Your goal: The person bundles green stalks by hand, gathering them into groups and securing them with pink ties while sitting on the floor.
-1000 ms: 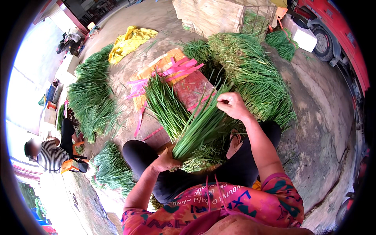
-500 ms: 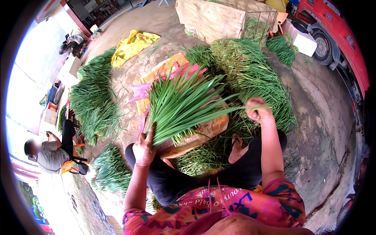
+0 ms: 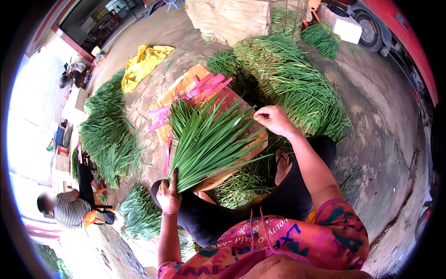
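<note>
My left hand (image 3: 169, 196) grips the cut base of a bunch of long green leaves (image 3: 209, 139) that fans upward over a wooden board (image 3: 232, 165). At the bunch's upper right edge, my right hand (image 3: 275, 120) pinches the leaf tips with closed fingers. Pink strips (image 3: 204, 88) lie on orange sheeting (image 3: 186, 83) just beyond the bunch. More loose green leaves (image 3: 241, 186) lie under the board by my knees.
A large heap of green leaves (image 3: 292, 83) lies to the right, another heap (image 3: 109, 135) to the left, and a smaller pile (image 3: 139, 214) near my left knee. A yellow cloth (image 3: 144, 63) lies farther off. A seated person in a striped shirt (image 3: 69, 209) is at the left. A red vehicle (image 3: 399, 37) stands at right.
The leaf bunch, first held slanted between both hands, has been stood up and fanned out in my left hand. My right hand let go, then came back to the leaf tips.
</note>
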`<state>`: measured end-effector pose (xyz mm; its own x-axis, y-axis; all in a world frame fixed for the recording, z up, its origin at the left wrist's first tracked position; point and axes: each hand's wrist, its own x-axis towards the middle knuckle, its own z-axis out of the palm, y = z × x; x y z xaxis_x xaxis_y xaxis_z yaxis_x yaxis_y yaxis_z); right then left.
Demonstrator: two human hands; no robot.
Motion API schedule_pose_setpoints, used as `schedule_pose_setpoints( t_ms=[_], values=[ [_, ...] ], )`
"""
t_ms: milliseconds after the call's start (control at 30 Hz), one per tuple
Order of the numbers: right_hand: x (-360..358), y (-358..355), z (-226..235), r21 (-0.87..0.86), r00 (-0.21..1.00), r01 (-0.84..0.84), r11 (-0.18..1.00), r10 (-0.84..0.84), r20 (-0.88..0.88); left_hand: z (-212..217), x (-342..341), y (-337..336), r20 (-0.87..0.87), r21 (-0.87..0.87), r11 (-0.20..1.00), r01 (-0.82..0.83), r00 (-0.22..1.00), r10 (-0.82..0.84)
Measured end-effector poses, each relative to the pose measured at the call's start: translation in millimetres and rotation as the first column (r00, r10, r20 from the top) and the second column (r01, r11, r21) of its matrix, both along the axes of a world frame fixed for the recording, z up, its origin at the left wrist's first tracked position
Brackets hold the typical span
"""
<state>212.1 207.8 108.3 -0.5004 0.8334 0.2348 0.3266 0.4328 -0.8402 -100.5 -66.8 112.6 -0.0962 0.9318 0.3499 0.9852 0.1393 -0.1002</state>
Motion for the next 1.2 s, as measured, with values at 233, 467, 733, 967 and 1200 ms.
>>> schedule_pose_setpoints(
  t_ms=[233,467,733,967,1200],
  values=[
    [-17.4,5.1,-17.3,-0.123,0.911,-0.064,0.99,0.108,0.397,-5.3,-0.8,-6.4,0.015,-0.02,1.0,0.022,1.0,-0.021],
    [-17.3,-0.2,-25.8,-0.045,0.934,-0.254,0.966,0.257,0.248,-3.3,0.2,-8.7,0.039,-0.009,0.999,0.043,0.998,-0.043],
    [-7.1,-4.1,-9.9,-0.25,0.98,-0.18,0.951,0.153,-0.124,-4.6,-1.0,-7.3,0.027,-0.006,1.0,0.021,0.999,-0.021],
    [-13.6,-16.4,-5.2,0.061,0.978,-0.196,0.979,0.19,0.084,-5.4,-1.9,-7.9,0.008,-0.052,0.999,0.015,1.0,-0.014],
    [-11.3,-14.4,-9.8,-0.119,0.976,-0.207,0.971,0.214,0.05,-6.1,-0.6,-7.5,0.021,-0.044,0.999,0.03,0.999,-0.029]
  ],
)
